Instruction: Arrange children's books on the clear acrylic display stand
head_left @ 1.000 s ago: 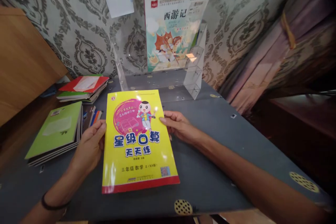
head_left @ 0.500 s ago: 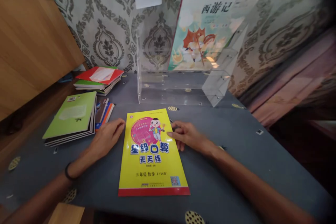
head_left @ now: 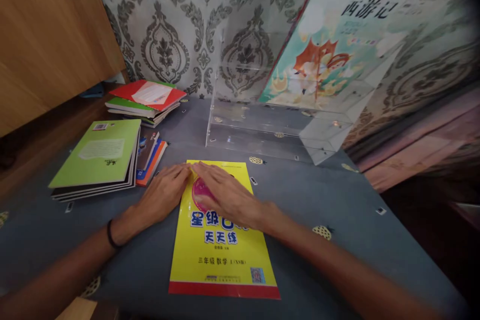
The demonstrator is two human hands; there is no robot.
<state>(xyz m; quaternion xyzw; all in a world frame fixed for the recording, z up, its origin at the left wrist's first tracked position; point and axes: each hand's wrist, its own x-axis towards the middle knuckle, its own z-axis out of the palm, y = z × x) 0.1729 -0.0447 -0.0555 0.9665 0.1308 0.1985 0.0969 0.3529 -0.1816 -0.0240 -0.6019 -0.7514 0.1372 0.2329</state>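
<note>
A yellow workbook (head_left: pixel 221 270) with a red strip along its bottom lies flat on the table in front of me. My right hand (head_left: pixel 228 197) rests flat across its upper part, fingers stretched toward the top left corner, covering much of the cover picture. Along the upper left edge lies my left hand (head_left: pixel 165 192), its fingers extended and their tips meeting the right hand's fingertips at that corner. Neither hand is wrapped round anything. A dark band circles my left wrist.
Left of my hands lies a stack of books with a green one (head_left: pixel 97 155) on top, beside blue and orange books (head_left: pixel 152 162). Behind them is a pile topped by a red book (head_left: pixel 146 94). A clear acrylic rack (head_left: pixel 255 135) holds an upright picture book (head_left: pixel 318 60).
My right hand has moved left from the workbook's right edge onto its upper cover. My left hand has come against the upper left edge. The view has shifted slightly.
</note>
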